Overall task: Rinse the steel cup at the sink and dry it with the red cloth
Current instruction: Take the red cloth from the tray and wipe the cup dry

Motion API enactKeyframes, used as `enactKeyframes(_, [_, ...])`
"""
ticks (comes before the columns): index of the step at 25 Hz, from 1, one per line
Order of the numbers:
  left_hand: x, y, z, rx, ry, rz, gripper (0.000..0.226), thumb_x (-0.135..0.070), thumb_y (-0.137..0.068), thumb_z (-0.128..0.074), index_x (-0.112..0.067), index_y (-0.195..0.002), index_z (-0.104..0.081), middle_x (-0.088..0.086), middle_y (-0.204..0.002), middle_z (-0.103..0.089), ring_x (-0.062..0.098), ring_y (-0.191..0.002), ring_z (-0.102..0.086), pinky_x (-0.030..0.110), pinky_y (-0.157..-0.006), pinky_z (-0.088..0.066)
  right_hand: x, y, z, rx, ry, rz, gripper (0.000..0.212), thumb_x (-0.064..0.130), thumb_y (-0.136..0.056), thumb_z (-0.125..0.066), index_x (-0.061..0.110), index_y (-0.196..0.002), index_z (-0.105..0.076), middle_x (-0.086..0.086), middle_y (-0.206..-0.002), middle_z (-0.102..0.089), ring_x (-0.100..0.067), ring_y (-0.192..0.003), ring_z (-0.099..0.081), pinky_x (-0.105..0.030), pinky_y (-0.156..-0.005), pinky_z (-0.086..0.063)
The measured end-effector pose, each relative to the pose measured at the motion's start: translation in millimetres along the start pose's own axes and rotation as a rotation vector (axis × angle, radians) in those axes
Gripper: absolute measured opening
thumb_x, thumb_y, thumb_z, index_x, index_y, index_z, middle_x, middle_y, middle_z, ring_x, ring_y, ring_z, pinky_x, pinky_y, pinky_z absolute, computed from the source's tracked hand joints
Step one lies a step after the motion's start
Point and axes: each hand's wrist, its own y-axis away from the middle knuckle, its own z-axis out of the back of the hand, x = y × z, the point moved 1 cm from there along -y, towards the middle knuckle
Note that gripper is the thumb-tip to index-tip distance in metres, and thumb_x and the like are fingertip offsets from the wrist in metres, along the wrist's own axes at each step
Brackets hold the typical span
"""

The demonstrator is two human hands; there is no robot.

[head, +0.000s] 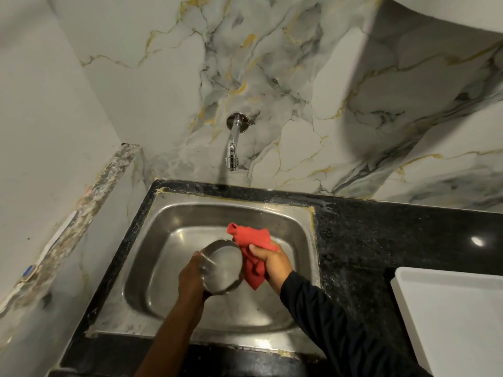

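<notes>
Left hand [194, 270] gripping cup [221, 268] over sink [174, 210] | right hand [272, 258] clutching cloth [251, 246] at 3 o'clock | risk: wet steel slipping, clattering down.

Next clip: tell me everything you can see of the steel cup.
The steel cup is a round, brushed metal vessel, held above the sink basin, tipped so one round face, likely its base, points at the camera. The left hand grips its side from the left; the red cloth, bunched in the right hand, presses against its right edge.
</notes>
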Motion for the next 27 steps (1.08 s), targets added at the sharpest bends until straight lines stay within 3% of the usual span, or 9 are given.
enactKeyframes(2, [-5.1, -3.5, 3.0, 0.015, 0.138, -0.003, 0.055, -0.043, -0.100, -0.063, 0.002, -0.131, -0.063, 0.025, -0.130, -0.064, 0.046, -0.117, -0.064, 0.072, -0.090, -0.058, 5.1, -6.4, 10.5, -0.061, -0.001, 0.046, 0.026, -0.005, -0.097, -0.060, 0.012, -0.100, -0.078, 0.003, -0.074, -0.080, -0.010, -0.066, -0.072, -0.020, -0.063, -0.058])
enactKeyframes(5, [-3.7, 5.1, -14.5, -0.036, 0.159, -0.012, 0.047, -0.047, -0.094, -0.068, -0.007, -0.119, -0.071, 0.018, -0.117, -0.072, 0.039, -0.107, -0.071, 0.057, -0.087, -0.063, 5.8, -8.4, -2.7, -0.066, 0.118, 0.108, 0.022, -0.011, -0.097, -0.055, -0.006, -0.100, -0.077, 0.006, -0.062, -0.072, 0.002, -0.049, -0.064, -0.012, -0.051, -0.050])
enactKeyframes(7, [2.0, 17.2, -36.8, -0.148, 0.156, -0.004, 0.043, -0.047, -0.090, -0.070, -0.012, -0.116, -0.075, 0.014, -0.109, -0.076, 0.036, -0.100, -0.075, 0.050, -0.087, -0.063, 4.3, 1.7, -23.9, -0.007, 0.146, 0.196, 0.040, -0.024, -0.094, -0.045, -0.010, -0.121, -0.072, -0.003, -0.110, -0.078, 0.003, -0.097, -0.072, -0.005, -0.081, -0.053])
enactKeyframes(9, [6.7, 23.6, -49.1, -0.267, 0.246, 0.002, 0.044, -0.043, -0.087, -0.072, -0.013, -0.118, -0.077, 0.013, -0.112, -0.077, 0.035, -0.101, -0.076, 0.051, -0.086, -0.065, -5.4, 10.7, -30.9, 0.057, 0.123, 0.279, 0.050, -0.026, -0.095, -0.040, -0.010, -0.138, -0.059, -0.006, -0.153, -0.052, -0.006, -0.139, -0.052, -0.008, -0.108, -0.043])
enactKeyframes(12, [0.7, 21.6, -44.3, -0.406, 0.397, -0.046, 0.041, -0.042, -0.091, -0.063, -0.018, -0.121, -0.076, 0.010, -0.116, -0.074, 0.037, -0.106, -0.074, 0.049, -0.079, -0.065, -23.7, 22.8, -21.6, 0.149, 0.079, 0.220, 0.042, -0.017, -0.099, -0.045, -0.009, -0.137, -0.061, -0.009, -0.156, -0.052, -0.007, -0.138, -0.056, -0.024, -0.117, -0.044])
enactKeyframes(15, [0.1, 26.8, -42.9, -0.469, 0.393, -0.117, 0.044, -0.046, -0.097, -0.052, -0.024, -0.129, -0.073, 0.009, -0.124, -0.072, 0.036, -0.116, -0.070, 0.054, -0.095, -0.062, -27.1, 19.4, -17.0, 0.097, 0.056, 0.247, 0.039, -0.016, -0.099, -0.046, -0.008, -0.133, -0.064, -0.012, -0.153, -0.056, -0.023, -0.142, -0.053, -0.043, -0.124, -0.038])
enactKeyframes(19, [0.7, 44.6, -65.9, -0.529, 0.370, -0.206, 0.048, -0.049, -0.097, -0.051, -0.023, -0.128, -0.076, 0.008, -0.127, -0.075, 0.031, -0.117, -0.069, 0.037, -0.093, -0.057, -28.6, 15.0, -39.9, -0.025, -0.038, 0.240, 0.046, -0.023, -0.099, -0.040, -0.012, -0.142, -0.052, -0.016, -0.161, -0.041, -0.004, -0.134, -0.059, -0.022, -0.114, -0.046])
enactKeyframes(21, [-1.0, 47.3, -74.5, -0.556, 0.359, -0.226, 0.047, -0.046, -0.099, -0.049, -0.021, -0.127, -0.077, 0.008, -0.124, -0.076, 0.029, -0.117, -0.069, 0.028, -0.084, -0.051, -40.9, 23.9, -47.4, -0.045, -0.095, 0.160, 0.039, -0.019, -0.101, -0.045, -0.003, -0.132, -0.064, -0.029, -0.150, -0.051, -0.022, -0.124, -0.065, -0.032, -0.106, -0.052])
enactKeyframes(27, [5.9, 30.6, -81.0, -0.531, 0.319, -0.278, 0.048, -0.047, -0.097, -0.050, -0.020, -0.126, -0.078, 0.005, -0.123, -0.077, 0.028, -0.115, -0.072, 0.038, -0.089, -0.060, -35.0, 57.6, 12.9, 0.155, -0.084, -0.058, 0.042, -0.014, -0.094, -0.056, 0.003, -0.131, -0.067, -0.031, -0.136, -0.066, -0.015, -0.104, -0.075, -0.024, -0.090, -0.060])
